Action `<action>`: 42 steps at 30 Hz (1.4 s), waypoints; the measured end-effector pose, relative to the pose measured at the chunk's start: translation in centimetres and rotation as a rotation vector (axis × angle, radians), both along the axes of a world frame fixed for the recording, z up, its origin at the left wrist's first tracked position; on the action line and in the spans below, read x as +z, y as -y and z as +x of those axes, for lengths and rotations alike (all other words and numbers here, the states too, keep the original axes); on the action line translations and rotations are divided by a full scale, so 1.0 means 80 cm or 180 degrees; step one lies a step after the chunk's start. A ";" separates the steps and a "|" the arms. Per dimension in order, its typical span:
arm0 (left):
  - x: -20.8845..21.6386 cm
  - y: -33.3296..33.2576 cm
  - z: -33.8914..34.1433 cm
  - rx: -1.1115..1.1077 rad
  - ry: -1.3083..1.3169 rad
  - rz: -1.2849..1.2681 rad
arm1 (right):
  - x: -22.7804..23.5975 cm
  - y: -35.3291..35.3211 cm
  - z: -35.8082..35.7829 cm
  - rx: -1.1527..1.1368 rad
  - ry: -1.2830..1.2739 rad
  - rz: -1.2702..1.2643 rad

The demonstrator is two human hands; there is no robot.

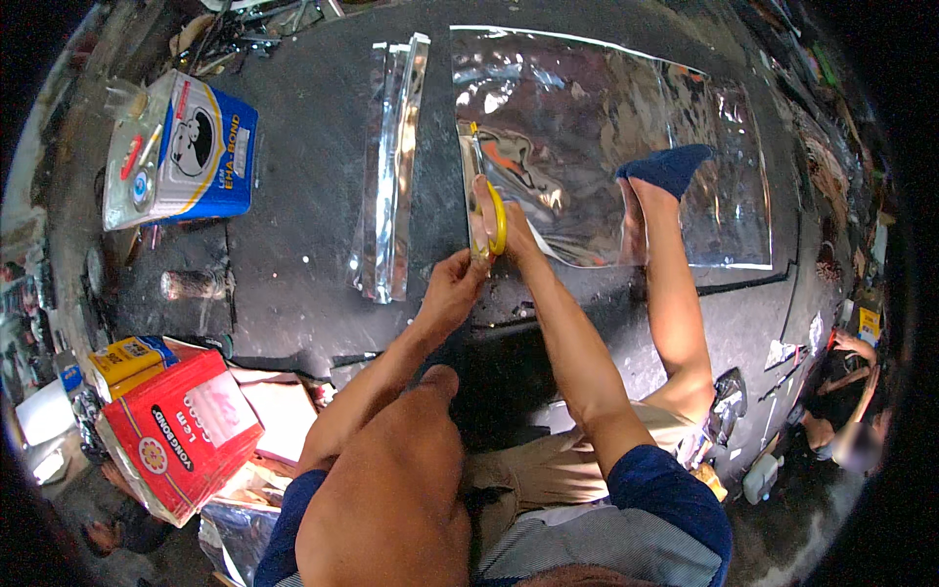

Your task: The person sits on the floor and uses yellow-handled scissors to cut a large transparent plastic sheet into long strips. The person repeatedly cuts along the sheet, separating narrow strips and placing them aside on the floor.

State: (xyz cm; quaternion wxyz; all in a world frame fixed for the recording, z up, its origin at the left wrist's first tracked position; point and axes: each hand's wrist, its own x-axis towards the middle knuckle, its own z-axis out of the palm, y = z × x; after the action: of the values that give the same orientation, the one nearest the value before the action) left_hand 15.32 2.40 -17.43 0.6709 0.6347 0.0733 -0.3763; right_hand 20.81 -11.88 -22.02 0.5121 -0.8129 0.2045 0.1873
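Observation:
A large shiny, silvery plastic sheet (pixel 577 108) lies on the dark floor in front of me. My right hand (pixel 514 233) grips scissors (pixel 500 223) with yellow handles at the left edge of the sheet. Their blades point away from me along that edge. Beside it, my left hand (pixel 458 286) is closed, with its fingertips pinching the near end of a narrow strip (pixel 478 230) of the same sheet. How far the strip is cut free is hard to see. My right foot in a dark blue sock (pixel 675 168) rests on the sheet.
Several cut shiny strips (pixel 396 176) lie to the left. Farther left stand a blue and white tin (pixel 210 147) and a dark cylinder (pixel 194 285). A red box (pixel 176 430) sits at lower left. Another person (pixel 851 391) is at the far right.

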 end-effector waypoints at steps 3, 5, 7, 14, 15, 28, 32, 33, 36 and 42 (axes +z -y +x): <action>0.008 -0.005 0.000 0.0064 0.0053 -0.0124 | 0.019 -0.002 0.035 0.0308 0.0092 -0.0377; 0.011 0.001 -0.002 0.0016 -0.0044 -0.0215 | -0.020 0.022 0.066 0.0249 0.0011 -0.0615; 0.015 -0.007 -0.005 0.0019 0.0087 -0.0231 | 0.004 0.014 0.090 0.0027 0.0076 -0.0221; 0.059 -0.012 -0.005 -0.0127 0.0199 -0.0180 | -0.028 0.054 0.221 -0.0319 0.0298 0.0178; 0.068 -0.014 -0.005 -0.0094 0.0227 -0.0198 | -0.030 0.055 0.241 -0.0405 0.0158 0.0290; 0.070 -0.039 -0.014 -0.0112 0.0364 0.0252 | -0.044 0.063 0.314 -0.0618 -0.0150 0.0694; 0.083 -0.042 -0.013 0.0021 0.0285 0.0348 | -0.017 0.061 0.315 -0.0472 -0.0306 0.0962; 0.078 -0.044 -0.014 0.0095 0.0144 0.0302 | -0.014 0.065 0.316 -0.0503 -0.0256 0.0914; 0.033 -0.073 -0.023 0.0298 -0.0150 0.0421 | -0.007 0.060 0.318 -0.0549 -0.0085 0.0820; -0.051 -0.119 -0.025 0.0065 0.2401 0.3036 | 0.001 0.081 0.249 -0.0563 -0.0007 0.1010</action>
State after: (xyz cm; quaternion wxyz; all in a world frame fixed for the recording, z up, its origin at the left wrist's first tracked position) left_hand 13.36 11.96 -21.49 0.2959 0.9542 -0.0029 -0.0447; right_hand 40.70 -18.32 -21.91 0.6482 -0.7006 0.2436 0.1722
